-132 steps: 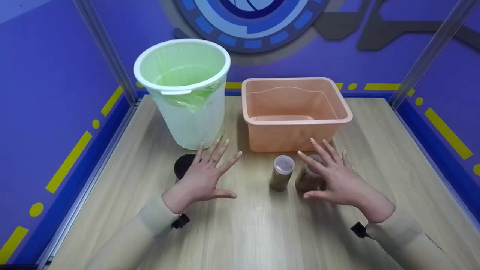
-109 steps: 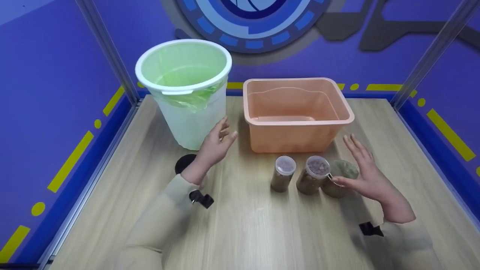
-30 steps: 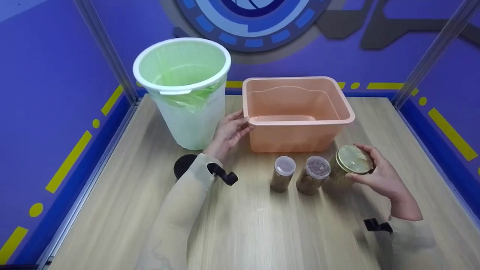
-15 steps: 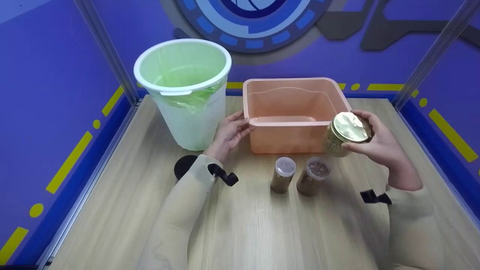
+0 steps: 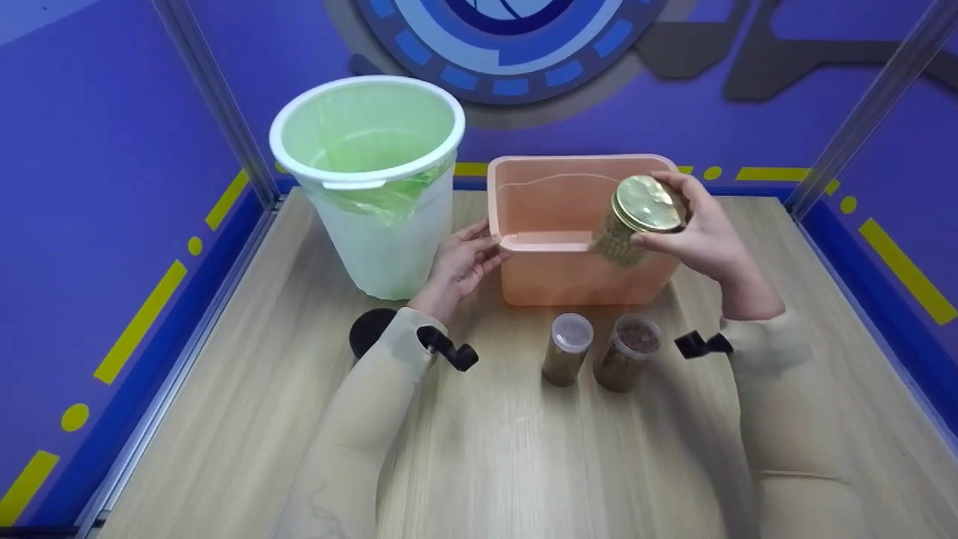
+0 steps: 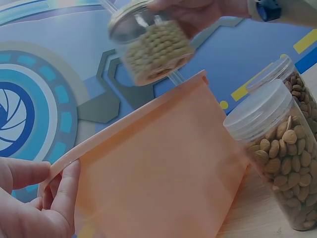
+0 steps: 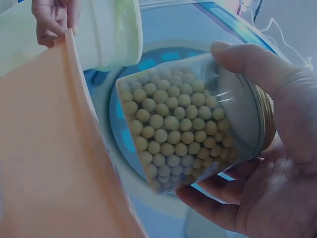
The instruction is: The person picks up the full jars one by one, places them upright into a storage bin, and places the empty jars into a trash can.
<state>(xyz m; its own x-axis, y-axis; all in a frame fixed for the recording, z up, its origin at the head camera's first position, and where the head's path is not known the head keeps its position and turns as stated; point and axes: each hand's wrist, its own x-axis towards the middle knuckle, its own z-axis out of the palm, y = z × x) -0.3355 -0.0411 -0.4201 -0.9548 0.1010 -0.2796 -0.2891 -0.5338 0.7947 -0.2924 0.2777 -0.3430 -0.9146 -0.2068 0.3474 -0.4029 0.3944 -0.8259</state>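
My right hand [image 5: 696, 232] grips a clear jar [image 7: 173, 124] with a gold lid [image 5: 648, 203], filled with round pale-yellow balls. In the head view the jar overlaps the front rim of the pink-orange plastic bin [image 5: 584, 277], tilted with its lid toward me. My left hand [image 5: 456, 266] pinches the bin's left front corner; the left wrist view shows thumb and fingers on either side of the rim [image 6: 124, 121]. A slim jar of almonds [image 6: 282, 158] and a second jar of brown nuts [image 5: 627, 352] stand upright on the table in front of the bin.
A white trash can [image 5: 389, 239] with a green liner [image 5: 374, 202] stands left of the bin. A round black object [image 5: 372, 332] sits partly behind my left forearm. Blue printed walls [image 5: 97, 187] and metal posts enclose the wooden table [image 5: 516, 464].
My right hand has taken the gold-lidded jar from the table, raised it and moved it left over the bin's edge. My left hand earlier reached the bin's corner and has stayed there.
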